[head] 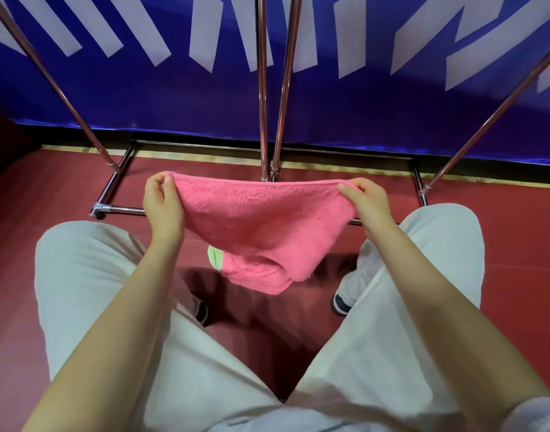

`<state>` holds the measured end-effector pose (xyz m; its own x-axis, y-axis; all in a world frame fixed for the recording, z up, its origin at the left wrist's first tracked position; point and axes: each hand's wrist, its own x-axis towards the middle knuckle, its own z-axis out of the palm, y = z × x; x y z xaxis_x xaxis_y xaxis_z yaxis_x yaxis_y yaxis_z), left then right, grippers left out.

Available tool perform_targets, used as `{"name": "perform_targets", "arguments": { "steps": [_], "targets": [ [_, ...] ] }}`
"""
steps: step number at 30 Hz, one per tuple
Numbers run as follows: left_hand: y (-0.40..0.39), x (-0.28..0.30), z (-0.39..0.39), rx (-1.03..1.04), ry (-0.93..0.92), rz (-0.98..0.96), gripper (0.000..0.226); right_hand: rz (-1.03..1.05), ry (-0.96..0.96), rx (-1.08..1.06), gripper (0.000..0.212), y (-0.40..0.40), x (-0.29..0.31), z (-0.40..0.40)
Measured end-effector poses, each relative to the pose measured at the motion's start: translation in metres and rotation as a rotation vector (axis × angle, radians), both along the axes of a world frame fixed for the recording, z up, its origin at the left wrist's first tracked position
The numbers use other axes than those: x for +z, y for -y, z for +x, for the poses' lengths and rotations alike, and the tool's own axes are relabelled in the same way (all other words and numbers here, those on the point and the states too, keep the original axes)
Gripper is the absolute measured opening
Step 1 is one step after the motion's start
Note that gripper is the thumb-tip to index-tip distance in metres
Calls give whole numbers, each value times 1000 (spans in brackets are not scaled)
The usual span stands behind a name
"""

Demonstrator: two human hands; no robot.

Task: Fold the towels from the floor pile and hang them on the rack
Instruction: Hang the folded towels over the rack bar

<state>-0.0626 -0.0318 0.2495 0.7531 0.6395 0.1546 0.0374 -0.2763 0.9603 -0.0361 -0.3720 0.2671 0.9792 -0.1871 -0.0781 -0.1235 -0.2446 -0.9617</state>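
Now — left hand [163,202] pinches pink towel [261,219] corner | right hand [365,199] pinches opposite corner — towel sags between.

The floor [516,244] is dark red and smooth. The metal rack [117,209] stands on it by the blue wall. A small pile of towels [255,275], pink with a bit of green, lies on the floor between two shoes [340,302]

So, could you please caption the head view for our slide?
Both hands, left and right, pinch a pink towel before the rack.
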Motion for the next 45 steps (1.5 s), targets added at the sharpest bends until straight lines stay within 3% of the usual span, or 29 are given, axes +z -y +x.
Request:
{"name": "perform_targets", "arguments": {
  "steps": [3, 10, 16, 21, 29, 38, 45],
  "targets": [
    [0, -1, 2, 9, -21, -79, 25, 156, -28, -31, 11, -4, -1, 2],
    [2, -3, 7, 41, -117, -596, 32, 120, -144, -113, 16, -17, -8, 7],
    [28, 3, 2, -19, -200, -798, 31, 306, -329, -222, 24, -36, -15, 8],
    [54, 2, -3, -128, -273, -756, 39, 419, -326, -197, 25, -63, -16, -5],
    [100, 2, -13, -268, -253, -616, 26, 495, -267, -71, 14, -96, -13, -24],
    [116, 11, -19, -269, -123, -504, 21, 428, -96, 144, 16, -122, -8, -27],
    [109, 9, -19, -238, -108, -619, 21, 390, -151, 229, 28, -131, 0, -26]
  ]
}}
